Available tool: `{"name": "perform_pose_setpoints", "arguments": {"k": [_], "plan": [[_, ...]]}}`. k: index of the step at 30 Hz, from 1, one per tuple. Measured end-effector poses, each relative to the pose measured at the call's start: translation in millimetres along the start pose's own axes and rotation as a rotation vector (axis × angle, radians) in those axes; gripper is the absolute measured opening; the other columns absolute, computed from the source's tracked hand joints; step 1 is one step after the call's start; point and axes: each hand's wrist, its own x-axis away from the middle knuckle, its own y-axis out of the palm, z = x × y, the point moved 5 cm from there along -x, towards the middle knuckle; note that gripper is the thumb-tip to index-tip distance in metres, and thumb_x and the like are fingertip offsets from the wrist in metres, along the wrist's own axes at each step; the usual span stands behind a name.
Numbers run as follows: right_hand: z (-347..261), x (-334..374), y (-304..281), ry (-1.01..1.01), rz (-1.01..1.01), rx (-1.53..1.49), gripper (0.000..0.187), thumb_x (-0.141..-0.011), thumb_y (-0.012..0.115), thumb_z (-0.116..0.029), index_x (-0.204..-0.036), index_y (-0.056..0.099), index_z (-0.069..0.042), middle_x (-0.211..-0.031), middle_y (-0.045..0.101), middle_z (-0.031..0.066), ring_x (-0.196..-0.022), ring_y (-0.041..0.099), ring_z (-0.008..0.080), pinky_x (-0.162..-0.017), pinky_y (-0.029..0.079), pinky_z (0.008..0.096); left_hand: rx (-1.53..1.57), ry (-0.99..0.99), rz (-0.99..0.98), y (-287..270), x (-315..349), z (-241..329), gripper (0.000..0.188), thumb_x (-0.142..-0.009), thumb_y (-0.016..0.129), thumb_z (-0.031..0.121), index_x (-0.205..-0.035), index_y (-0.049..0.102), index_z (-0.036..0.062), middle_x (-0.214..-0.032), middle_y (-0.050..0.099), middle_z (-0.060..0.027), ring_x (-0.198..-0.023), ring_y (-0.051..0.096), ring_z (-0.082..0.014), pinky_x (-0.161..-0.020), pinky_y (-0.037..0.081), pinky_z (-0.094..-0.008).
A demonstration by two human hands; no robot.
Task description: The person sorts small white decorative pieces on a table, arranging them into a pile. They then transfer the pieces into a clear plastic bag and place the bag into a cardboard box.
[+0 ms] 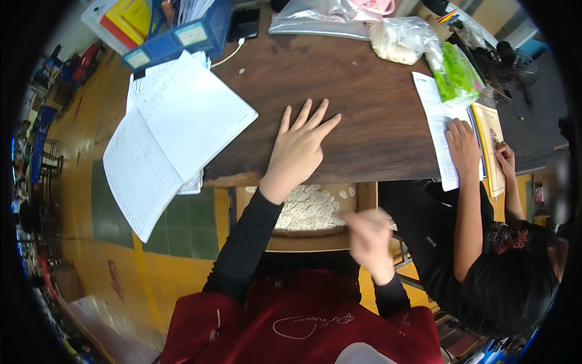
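Note:
My left hand [295, 147] lies palm down on the dark wooden table [376, 130], its fingers spread and nothing in its grasp. Below the table edge is an open cardboard-coloured box or drawer [309, 244] with a heap of small, pale, flat oval pieces [309, 209] in it. My left forearm passes over its left part. At the right side of the heap is my right hand [370, 236], smeared by motion. Whether it holds anything cannot be made out.
An open notebook [182, 130] overhangs the table's left edge. Behind it stand a blue file holder [203, 30] and a phone [244, 24] on a cable. Plastic bags [403, 39] and a green packet [458, 73] are at the back right. A co-worker's hand [464, 145] rests on papers.

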Motion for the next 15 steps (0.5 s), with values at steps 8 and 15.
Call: {"name": "perform_pose_setpoints", "arguments": {"k": [8,15], "plan": [[21,31,50,0.253,-0.696,0.297,0.044,-0.097,0.058,-0.029,-0.139,0.065,-0.019,-0.075,0.071,0.0119,-0.070,0.073,0.0308,-0.061,0.057,0.0414,0.009,0.008,0.017,2,-3,-1,0.068,-0.086,0.055,-0.002,-0.150,0.055,0.0193,-0.164,0.040,-0.0090,-0.153,0.034,-0.0327,-0.127,0.018,-0.0544],[-9,64,86,-0.105,-0.618,0.180,0.051,-0.094,0.062,-0.036,-0.141,0.062,-0.016,-0.118,0.071,0.0158,-0.096,0.073,0.0325,-0.082,0.059,0.0427,0.106,-0.016,-0.028,1,-3,-1,0.058,-0.094,0.052,0.001,-0.150,0.054,0.0165,-0.164,0.040,-0.0098,-0.153,0.033,-0.0331,-0.127,0.018,-0.0529]]}}
